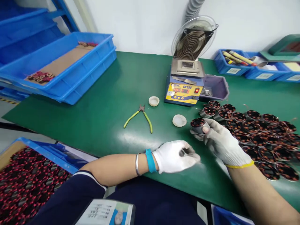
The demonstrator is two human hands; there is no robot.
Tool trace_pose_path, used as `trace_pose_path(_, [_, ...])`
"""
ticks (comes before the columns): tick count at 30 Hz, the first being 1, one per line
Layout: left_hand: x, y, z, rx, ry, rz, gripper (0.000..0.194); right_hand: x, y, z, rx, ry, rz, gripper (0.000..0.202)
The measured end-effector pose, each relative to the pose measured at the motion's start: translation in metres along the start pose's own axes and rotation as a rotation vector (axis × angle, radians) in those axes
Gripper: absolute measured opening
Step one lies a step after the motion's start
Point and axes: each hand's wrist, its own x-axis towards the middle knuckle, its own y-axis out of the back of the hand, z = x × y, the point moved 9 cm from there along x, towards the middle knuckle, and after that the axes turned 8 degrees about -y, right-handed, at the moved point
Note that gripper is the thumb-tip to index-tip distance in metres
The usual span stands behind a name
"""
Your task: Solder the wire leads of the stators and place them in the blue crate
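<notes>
My right hand (222,140), in a white knit glove with a yellow cuff, grips a wound motor stator (198,124). It is a silvery cylinder with dark insides and copper windings, and a thin wire end sticks out to its left. My left hand (177,156), also gloved in white, is just above the table, left of and nearer than the stator. Its fingers are curled toward the thumb; anything between them is hidden. Beyond the stator lies a small round white dish (179,120). Many similar stators (257,126) stand packed together on the right.
Green-handled cutting pliers (141,117) lie with jaws pointing away near a second white dish (154,101). Behind stands a solder pot (184,89) with a fume hood, beside a purple bin (222,87). Blue trays (93,67) are at left; a crate of red-wired parts (25,184) is below.
</notes>
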Motion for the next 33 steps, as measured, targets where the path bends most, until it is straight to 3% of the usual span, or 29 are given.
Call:
trace_pose_path(5, [-0.003, -0.007, -0.003, 0.185, -0.018, -0.14, 0.059, 0.013, -0.003, 0.01, -0.094, -0.089, 0.05, 0.052])
trace_pose_path(10, [-0.004, -0.014, 0.008, 0.426, -0.143, -0.251, 0.05, 0.019, 0.002, 0.013, -0.185, -0.106, 0.106, 0.046])
trace_pose_path(14, [-0.005, -0.018, 0.007, 0.497, -0.17, -0.27, 0.051, 0.017, 0.004, 0.012, -0.193, -0.1, 0.149, 0.05])
trace_pose_path(17, [-0.005, -0.019, 0.008, 0.509, -0.19, -0.272, 0.051, 0.011, 0.006, 0.0, -0.211, -0.02, 0.233, 0.051])
trace_pose_path(20, [-0.005, -0.02, 0.008, 0.517, -0.184, -0.281, 0.051, 0.0, 0.007, -0.024, -0.372, 0.167, 0.384, 0.058])
trace_pose_path(23, [-0.005, -0.019, 0.007, 0.527, -0.179, -0.279, 0.052, -0.008, 0.003, -0.04, -0.638, 0.312, 0.509, 0.067])
trace_pose_path(27, [-0.005, -0.02, 0.007, 0.531, -0.187, -0.289, 0.053, -0.009, -0.012, -0.046, -1.046, 0.461, 0.551, 0.057])
trace_pose_path(33, [-0.006, -0.02, 0.008, 0.526, -0.19, -0.289, 0.054, -0.007, -0.014, -0.04, -1.227, 0.417, 0.565, 0.054])
